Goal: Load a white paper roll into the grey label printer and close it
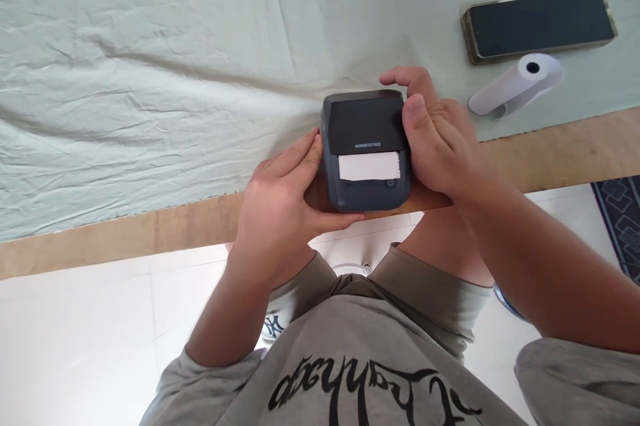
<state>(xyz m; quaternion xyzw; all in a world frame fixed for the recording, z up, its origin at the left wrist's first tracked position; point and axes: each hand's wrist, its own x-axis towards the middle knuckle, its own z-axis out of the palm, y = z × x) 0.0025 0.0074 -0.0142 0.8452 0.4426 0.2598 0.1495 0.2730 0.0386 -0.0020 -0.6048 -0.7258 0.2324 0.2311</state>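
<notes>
A dark label printer [367, 123] marked NIIMBOT stands at the table's front edge, its lid down. White paper [369, 166] sticks out of its slot, above a small power button [391, 183]. My left hand [280, 193] rests against the printer's left side, with the thumb along its front bottom edge. On the other side, my right hand [443, 136] grips the printer's right side, thumb by the upper right corner and index finger curled behind it. Between them, the two hands hold the printer.
To the right, a white paper roll [500, 87] stands on the pale green cloth [150, 79], its loose end unwound. Beyond it lies a phone [543, 23] with a dark screen in a clear case. A bare wooden edge [120, 226] runs along the table's front.
</notes>
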